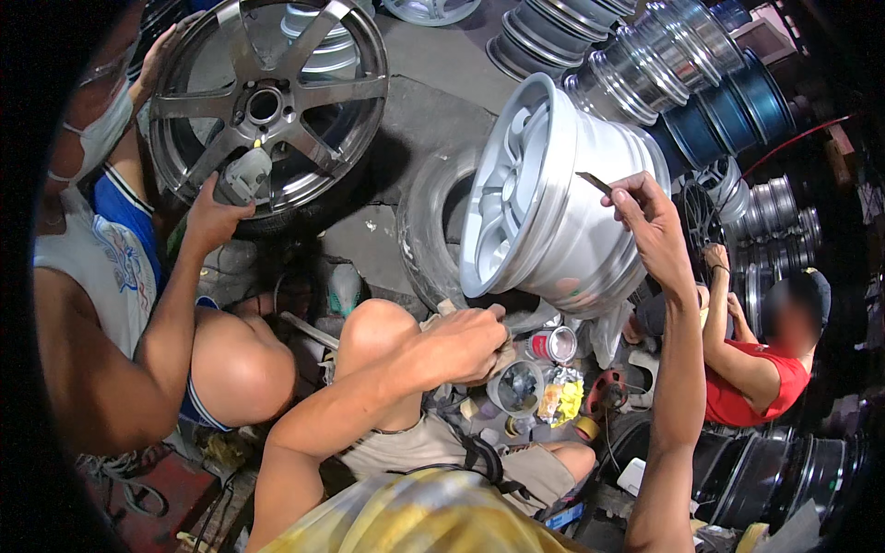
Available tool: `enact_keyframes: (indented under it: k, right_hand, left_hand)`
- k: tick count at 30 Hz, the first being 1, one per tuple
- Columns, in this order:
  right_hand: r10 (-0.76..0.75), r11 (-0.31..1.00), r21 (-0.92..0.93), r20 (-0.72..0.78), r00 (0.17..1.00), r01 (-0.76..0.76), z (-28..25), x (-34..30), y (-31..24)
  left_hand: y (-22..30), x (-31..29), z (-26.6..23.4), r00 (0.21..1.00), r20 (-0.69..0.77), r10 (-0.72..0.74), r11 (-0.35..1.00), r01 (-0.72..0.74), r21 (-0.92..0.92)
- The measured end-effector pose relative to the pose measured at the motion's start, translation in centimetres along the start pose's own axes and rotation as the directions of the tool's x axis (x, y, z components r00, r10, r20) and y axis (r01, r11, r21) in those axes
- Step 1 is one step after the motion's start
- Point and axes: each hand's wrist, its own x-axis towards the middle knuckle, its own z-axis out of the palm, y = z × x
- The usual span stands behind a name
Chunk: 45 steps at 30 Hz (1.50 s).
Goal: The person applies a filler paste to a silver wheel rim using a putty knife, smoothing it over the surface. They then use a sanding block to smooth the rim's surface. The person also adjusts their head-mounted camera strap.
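Note:
A silver wheel rim [581,230] stands tilted in front of me, its spoked face turned left. My right hand [653,226] is raised before its barrel, pinching a thin dark scraper blade [593,182] that points left. I cannot tell whether the blade touches the metal. Below the rim's lower lip, my left hand [466,343] is closed around a beige rag [504,355], mostly hidden by the fingers. Beneath the rim lies a grey tyre [426,230]. Close to my left hand are a clear tub [516,387] with dark contents and an open can [553,345].
At left, a person holds a grinder [247,175] against a dark spoked rim [318,97]. Another person in a red shirt [756,382] sits at right. Stacked rims [659,60] fill the back right. Yellow packaging [564,398] and a tape roll [586,429] lie near my knees.

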Motion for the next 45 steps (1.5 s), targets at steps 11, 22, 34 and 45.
enact_keyframes:
  k: [11,22,34,45]
  right_hand:
    - [0.069,0.978,0.208,-0.214,0.974,-0.024,3.1,-5.1,4.2]
    - [0.094,0.945,0.327,-0.351,0.932,0.028,4.2,-9.4,6.1]
    - [0.341,0.94,0.27,-0.696,0.632,-0.209,7.6,-18.6,19.2]
    - [0.256,0.966,0.19,-0.777,0.575,-0.174,7.3,-15.5,18.3]
  left_hand:
    - [1.2,-0.5,2.3,0.905,0.426,-0.003,1.0,0.013,-0.022]
    - [1.2,1.2,5.7,0.933,0.249,-0.259,0.958,0.214,0.193]
    - [-4.6,5.5,-2.5,0.94,-0.032,-0.338,0.915,0.337,0.22]
    - [-4.7,4.1,-1.4,0.897,-0.394,-0.2,0.973,0.136,-0.184]
